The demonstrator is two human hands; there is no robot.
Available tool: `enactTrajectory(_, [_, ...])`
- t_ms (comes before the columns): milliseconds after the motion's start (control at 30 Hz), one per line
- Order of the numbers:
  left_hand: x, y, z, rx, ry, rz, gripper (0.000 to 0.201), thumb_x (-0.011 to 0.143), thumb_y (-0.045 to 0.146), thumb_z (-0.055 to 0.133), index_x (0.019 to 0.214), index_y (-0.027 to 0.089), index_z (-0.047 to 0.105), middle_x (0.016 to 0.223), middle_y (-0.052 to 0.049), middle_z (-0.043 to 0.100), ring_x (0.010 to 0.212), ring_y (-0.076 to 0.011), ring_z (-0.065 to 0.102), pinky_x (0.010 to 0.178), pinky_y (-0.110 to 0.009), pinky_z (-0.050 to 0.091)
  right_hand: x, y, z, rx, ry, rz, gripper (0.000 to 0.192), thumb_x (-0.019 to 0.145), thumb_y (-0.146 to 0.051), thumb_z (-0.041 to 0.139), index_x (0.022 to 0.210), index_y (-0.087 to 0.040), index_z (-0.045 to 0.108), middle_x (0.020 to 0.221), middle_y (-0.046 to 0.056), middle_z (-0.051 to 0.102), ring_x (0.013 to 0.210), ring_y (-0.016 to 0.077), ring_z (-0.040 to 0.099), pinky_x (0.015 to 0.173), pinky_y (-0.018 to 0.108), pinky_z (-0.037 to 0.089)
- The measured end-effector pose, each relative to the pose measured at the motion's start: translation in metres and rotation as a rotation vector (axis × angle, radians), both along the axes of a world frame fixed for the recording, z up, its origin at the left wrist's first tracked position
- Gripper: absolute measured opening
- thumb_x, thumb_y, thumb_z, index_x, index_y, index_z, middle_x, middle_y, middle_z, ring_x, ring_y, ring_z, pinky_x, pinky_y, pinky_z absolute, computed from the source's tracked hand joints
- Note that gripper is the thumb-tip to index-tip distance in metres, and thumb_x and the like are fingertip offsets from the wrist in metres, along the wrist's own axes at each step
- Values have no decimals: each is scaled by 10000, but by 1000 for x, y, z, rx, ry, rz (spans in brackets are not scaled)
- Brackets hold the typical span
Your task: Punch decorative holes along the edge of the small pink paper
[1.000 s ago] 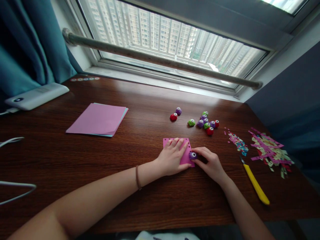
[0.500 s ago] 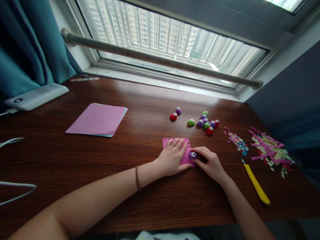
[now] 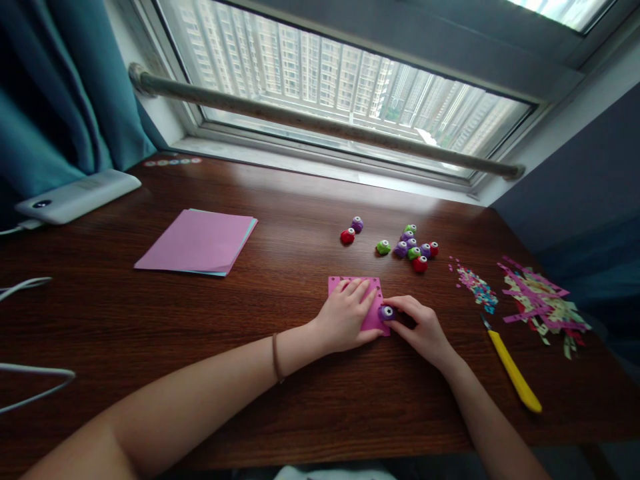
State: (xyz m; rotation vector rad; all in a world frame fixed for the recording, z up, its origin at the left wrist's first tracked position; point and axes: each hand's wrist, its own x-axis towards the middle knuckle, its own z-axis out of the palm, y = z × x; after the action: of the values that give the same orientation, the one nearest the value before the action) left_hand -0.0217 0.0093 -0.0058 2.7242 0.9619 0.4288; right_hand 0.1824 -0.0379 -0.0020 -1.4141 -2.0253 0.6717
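Observation:
A small pink sheet of paper (image 3: 371, 321) lies on the wooden table, with little punched shapes along its far edge and upper right side. My left hand (image 3: 347, 313) rests flat across it, fingers spread, pressing it down. At the sheet's right edge sits a purple craft punch (image 3: 387, 313) with a white top bearing a dark star. The thumb and fingers of my right hand (image 3: 420, 328) grip this punch from the right. The paper's edge inside the punch is hidden.
Several red, green and purple craft punches (image 3: 413, 253) stand beyond the hands. To the right lie confetti bits (image 3: 477, 288), a heap of paper strips (image 3: 543, 300) and a yellow craft knife (image 3: 515, 373). Larger pink sheets (image 3: 197, 240) and a white power bank-like device (image 3: 80, 195) are left.
The view has shifted very slightly. Both hands, the pink sheet and the purple punch keep practically the same positions.

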Motion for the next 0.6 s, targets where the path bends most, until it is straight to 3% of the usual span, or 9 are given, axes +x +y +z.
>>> enactTrajectory(333, [0, 0, -4, -8, -51, -11, 701, 758, 562, 503, 1284, 116, 384, 1369, -170, 359, 1271, -323, 295, 1063, -456, 223, 1, 0, 0, 8, -5, -6, 309, 788, -179, 604, 1087, -237, 547, 1032, 6, 568, 956, 132, 522, 863, 261, 435])
enactTrajectory(600, [2, -1, -2, -37, -60, -20, 651, 761, 526, 526, 1254, 119, 403, 1230, -170, 429, 1137, -319, 401, 976, -456, 338, 1, 0, 2, -27, 22, -4, 353, 765, -180, 633, 1101, -244, 544, 1047, 1, 563, 967, 130, 518, 860, 252, 433])
